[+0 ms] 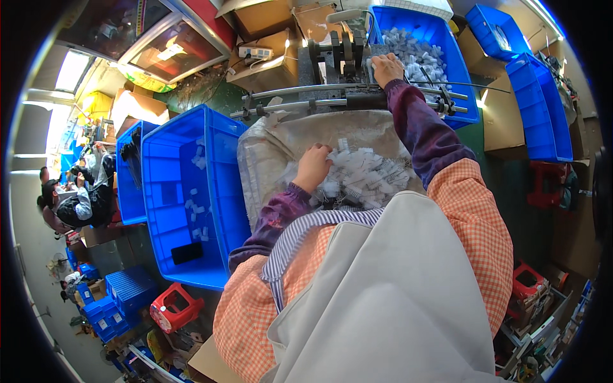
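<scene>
My left hand [313,167] is at the left edge of a pile of small white plastic pieces [367,175], several with thin wire-like parts. Its fingers are bent and drawn together; whatever lies between the fingertips is hidden. The pile rests on a pale cloth [268,143] spread in front of me. Farther off, my right hand [387,68] is at the right side of a dark metal bench machine [338,60], fingers curled down. What those fingers hold, if anything, cannot be made out. Metal rods [300,90] run crosswise between the machine and the cloth.
Behind my right hand, a blue bin [463,80] holds many white pieces. At my left stands a blue crate [175,239] with a few white pieces and a black phone-like object [187,253]. A red stool [175,307] and cardboard boxes [271,60] stand around. Other people sit far left.
</scene>
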Action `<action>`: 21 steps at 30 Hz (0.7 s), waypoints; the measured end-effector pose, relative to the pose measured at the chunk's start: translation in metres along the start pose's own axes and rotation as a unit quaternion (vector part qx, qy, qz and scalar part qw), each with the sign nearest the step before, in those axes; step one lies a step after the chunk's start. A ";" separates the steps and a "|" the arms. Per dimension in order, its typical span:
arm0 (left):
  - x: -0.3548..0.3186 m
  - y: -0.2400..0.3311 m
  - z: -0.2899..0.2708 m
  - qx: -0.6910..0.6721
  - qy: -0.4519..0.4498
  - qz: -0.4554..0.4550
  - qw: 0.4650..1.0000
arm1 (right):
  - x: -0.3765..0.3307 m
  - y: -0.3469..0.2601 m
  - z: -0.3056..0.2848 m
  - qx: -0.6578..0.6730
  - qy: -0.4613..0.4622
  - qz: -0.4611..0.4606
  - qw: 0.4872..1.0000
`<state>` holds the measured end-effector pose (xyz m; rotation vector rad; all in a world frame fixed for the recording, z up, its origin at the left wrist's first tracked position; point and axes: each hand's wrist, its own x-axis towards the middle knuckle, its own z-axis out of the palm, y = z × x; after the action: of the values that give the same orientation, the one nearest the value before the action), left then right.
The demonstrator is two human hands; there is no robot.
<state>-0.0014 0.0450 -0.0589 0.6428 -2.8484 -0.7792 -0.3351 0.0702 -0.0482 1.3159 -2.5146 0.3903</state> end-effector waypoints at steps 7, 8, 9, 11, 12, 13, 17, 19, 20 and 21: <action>-0.003 0.024 -0.023 0.017 0.011 -0.059 0.998 | 0.005 0.004 0.013 0.020 -0.008 -0.010 1.000; -0.004 0.024 -0.025 0.018 0.010 -0.065 0.998 | 0.005 0.004 0.012 0.019 -0.007 -0.009 1.000; -0.005 0.024 -0.026 0.014 0.008 -0.065 0.998 | 0.006 0.003 0.012 0.018 -0.006 -0.007 1.000; -0.006 0.022 -0.026 0.003 0.002 -0.063 0.998 | 0.006 0.004 0.013 0.024 -0.010 -0.005 1.000; -0.007 0.023 -0.026 -0.006 0.002 -0.065 0.998 | 0.006 0.004 0.013 0.027 -0.012 -0.003 1.000; -0.008 0.024 -0.026 -0.014 0.002 -0.068 0.998 | 0.006 0.005 0.013 0.034 -0.013 -0.004 0.999; -0.009 0.022 -0.021 -0.018 0.022 -0.056 0.998 | 0.011 0.004 0.007 0.047 -0.045 0.009 0.998; -0.008 0.023 -0.020 -0.018 0.031 -0.053 0.998 | 0.012 0.001 0.003 0.028 -0.058 0.032 0.997; -0.007 0.024 -0.020 -0.019 0.036 -0.051 0.998 | 0.011 0.000 0.001 0.009 -0.057 0.047 0.997; -0.006 0.023 -0.020 -0.020 0.045 -0.045 0.998 | 0.010 0.000 -0.001 -0.009 -0.056 0.063 0.996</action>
<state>-0.0004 0.0563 -0.0298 0.7830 -2.7330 -0.7977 -0.3409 0.0626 -0.0440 1.2072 -2.6968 0.3266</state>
